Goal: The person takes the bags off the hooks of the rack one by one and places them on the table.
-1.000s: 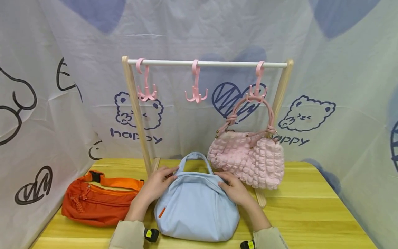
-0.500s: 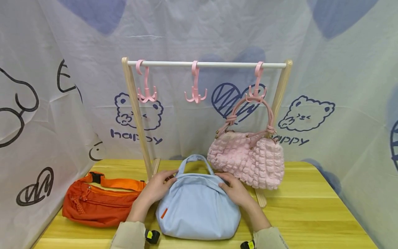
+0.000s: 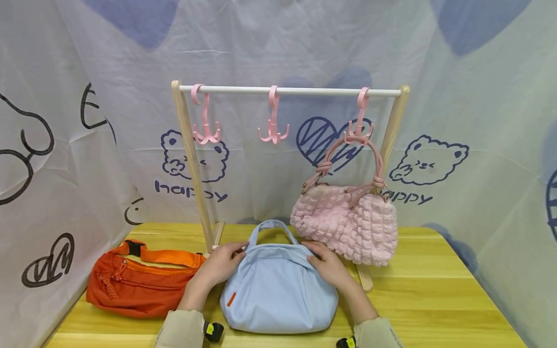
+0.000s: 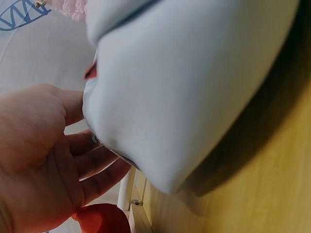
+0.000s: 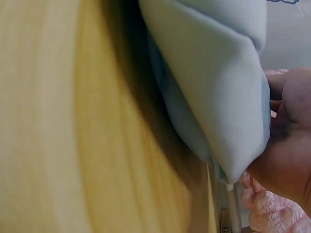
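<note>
Along the left edge of the tabletop (image 3: 435, 290) lies an orange waist bag (image 3: 143, 290), its strap and black buckle (image 3: 134, 248) toward the back edge. Next comes the rack's left wooden post (image 3: 193, 169), with a pink left hook (image 3: 205, 121) hanging from the white bar (image 3: 322, 91) beside it. The left hand (image 3: 221, 266) pinches the upper left side of a light-blue bag (image 3: 280, 290), thumb in front and fingers behind. That bag stands upright about midway between the tabletop's left and right edges, handle (image 3: 271, 224) up, below the middle hook (image 3: 273, 118). The right hand (image 3: 329, 267) pinches its upper right side, thumb toward the front. Just behind that hand, a puckered pink bag (image 3: 344, 217) hangs by its looped handle from the right hook (image 3: 360, 118), near the right wooden post (image 3: 397, 125).
</note>
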The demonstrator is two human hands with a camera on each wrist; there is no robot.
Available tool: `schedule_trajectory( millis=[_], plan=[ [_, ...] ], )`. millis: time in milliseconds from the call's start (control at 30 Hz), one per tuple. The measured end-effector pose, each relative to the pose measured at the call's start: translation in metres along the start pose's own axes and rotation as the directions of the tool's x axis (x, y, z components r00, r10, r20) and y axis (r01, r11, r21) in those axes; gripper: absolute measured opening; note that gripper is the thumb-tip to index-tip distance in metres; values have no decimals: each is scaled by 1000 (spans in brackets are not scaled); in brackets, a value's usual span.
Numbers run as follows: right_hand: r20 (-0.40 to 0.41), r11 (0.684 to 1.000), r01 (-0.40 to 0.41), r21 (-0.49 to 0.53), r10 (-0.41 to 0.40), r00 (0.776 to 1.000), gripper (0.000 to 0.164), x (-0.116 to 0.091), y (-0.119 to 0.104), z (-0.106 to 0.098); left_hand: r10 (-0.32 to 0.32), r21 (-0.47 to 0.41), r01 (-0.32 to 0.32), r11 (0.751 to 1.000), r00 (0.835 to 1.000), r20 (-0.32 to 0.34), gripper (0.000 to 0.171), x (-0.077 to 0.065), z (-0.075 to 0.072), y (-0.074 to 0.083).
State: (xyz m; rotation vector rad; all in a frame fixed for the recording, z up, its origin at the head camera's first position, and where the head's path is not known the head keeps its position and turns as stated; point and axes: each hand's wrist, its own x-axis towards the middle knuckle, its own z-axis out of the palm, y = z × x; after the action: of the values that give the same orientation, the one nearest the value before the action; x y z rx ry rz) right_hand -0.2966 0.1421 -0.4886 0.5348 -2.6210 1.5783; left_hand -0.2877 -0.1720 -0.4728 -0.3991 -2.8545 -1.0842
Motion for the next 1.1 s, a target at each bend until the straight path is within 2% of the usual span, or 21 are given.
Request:
schedule_trajectory(
  millis=[267, 533, 767, 1100],
  plan=[
    [-14, 1000, 4, -26, -4, 1000, 40, -2, -2, -1, -1, 15, 0, 1000, 1000, 13, 38, 0, -1, 4],
    [-27, 997, 33, -72, -35, 999, 40, -3, -8, -4, -34, 31, 32, 999, 998, 55, 41, -2, -6, 9],
    [-1, 995, 46, -92, -47, 999, 43, -6, -15, -9, -71, 46, 68, 997, 994, 82, 43, -3, -9, 12],
    [36, 997, 24, -80, -22, 999, 47, -10, -21, -17, -63, 48, 59, 997, 995, 81, 41, -5, -12, 16]
  ],
)
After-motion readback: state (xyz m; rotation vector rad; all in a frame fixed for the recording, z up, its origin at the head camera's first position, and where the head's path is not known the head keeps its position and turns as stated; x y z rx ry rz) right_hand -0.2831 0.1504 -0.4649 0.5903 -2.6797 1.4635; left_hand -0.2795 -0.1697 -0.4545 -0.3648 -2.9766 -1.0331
